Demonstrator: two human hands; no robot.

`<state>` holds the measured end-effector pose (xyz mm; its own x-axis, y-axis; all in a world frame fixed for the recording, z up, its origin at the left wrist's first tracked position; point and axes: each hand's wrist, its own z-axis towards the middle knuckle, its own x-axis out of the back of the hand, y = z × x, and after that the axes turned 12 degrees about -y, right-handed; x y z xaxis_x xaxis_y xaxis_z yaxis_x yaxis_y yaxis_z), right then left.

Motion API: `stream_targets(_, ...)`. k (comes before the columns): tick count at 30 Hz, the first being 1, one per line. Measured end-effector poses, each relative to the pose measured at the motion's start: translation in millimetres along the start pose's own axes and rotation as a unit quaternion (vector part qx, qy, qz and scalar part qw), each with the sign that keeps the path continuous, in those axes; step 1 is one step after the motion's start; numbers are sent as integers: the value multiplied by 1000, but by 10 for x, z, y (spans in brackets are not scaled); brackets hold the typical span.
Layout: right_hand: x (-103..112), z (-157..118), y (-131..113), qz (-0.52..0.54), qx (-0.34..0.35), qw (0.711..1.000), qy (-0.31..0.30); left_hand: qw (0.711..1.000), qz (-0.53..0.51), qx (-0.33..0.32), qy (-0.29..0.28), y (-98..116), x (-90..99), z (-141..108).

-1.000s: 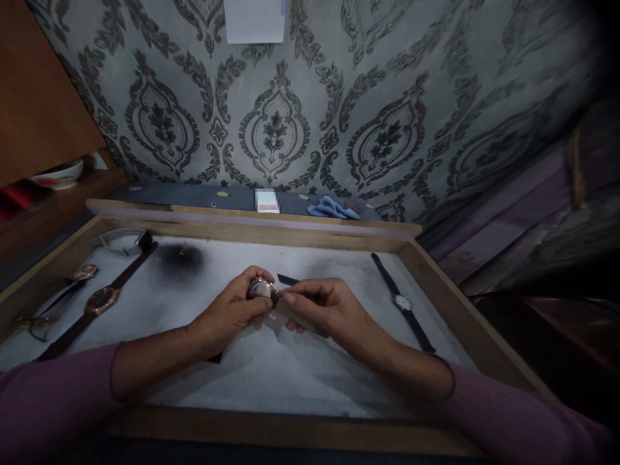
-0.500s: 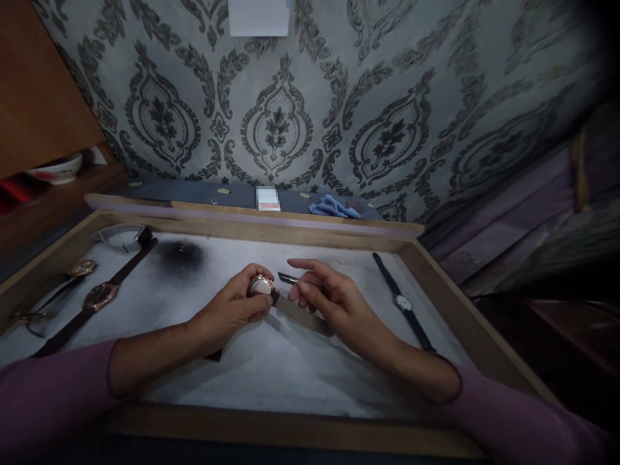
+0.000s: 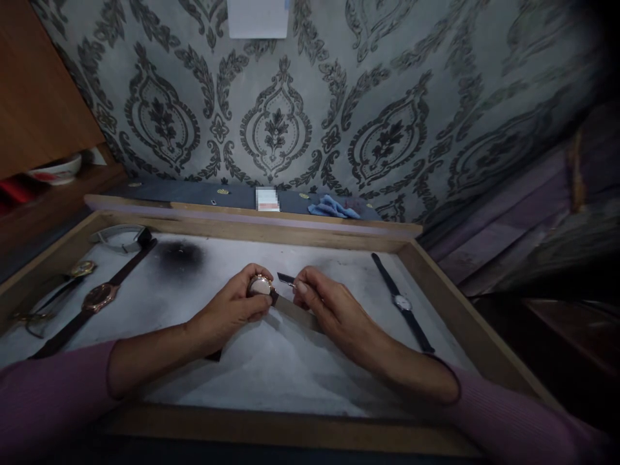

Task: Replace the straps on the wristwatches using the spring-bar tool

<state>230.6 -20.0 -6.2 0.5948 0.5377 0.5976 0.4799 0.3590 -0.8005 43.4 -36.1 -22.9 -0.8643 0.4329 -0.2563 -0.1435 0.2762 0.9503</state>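
Note:
My left hand point(image 3: 239, 298) is closed around a wristwatch point(image 3: 260, 286), its smooth metal back facing me and its rim rose-gold. One half of the watch's brown strap point(image 3: 296, 311) stretches down to the right, passing under my right hand. A dark strap end shows below my left wrist. In my right hand point(image 3: 334, 303), thumb and fingers pinch a small knife-like tool point(image 3: 285, 279) with a dark, slanted tip. That tip points left at the watch, a short gap away from it. My fingers hide the tool's handle.
A shallow wooden tray point(image 3: 290, 423) with a white bottom surrounds my hands. Inside at left lie a brown watch point(image 3: 100, 297), a small gold watch point(image 3: 83, 268) and a grey-strapped one point(image 3: 119, 239). A black-strapped watch point(image 3: 402, 302) lies right. Behind is a blue cloth point(image 3: 334, 206).
The fingers of my right hand have curled in, the raised index finger now closing on the tool. My left hand and the watch stay in place.

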Motion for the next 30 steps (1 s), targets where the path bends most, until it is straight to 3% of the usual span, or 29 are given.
stream_targets(7, -17, -16, -2, -63, -2, 998, -14, 1000, 28, -12, -4, -24, 6, -3)
stream_targets(19, -71, 0, 10, 97, -16, 993, -62, 999, 44, -15, -8, 1, -10, -2)
stream_targets(30, -63, 5, -9, 53, -10, 997, -53, 999, 38, -9, -1, -4, -16, 8)
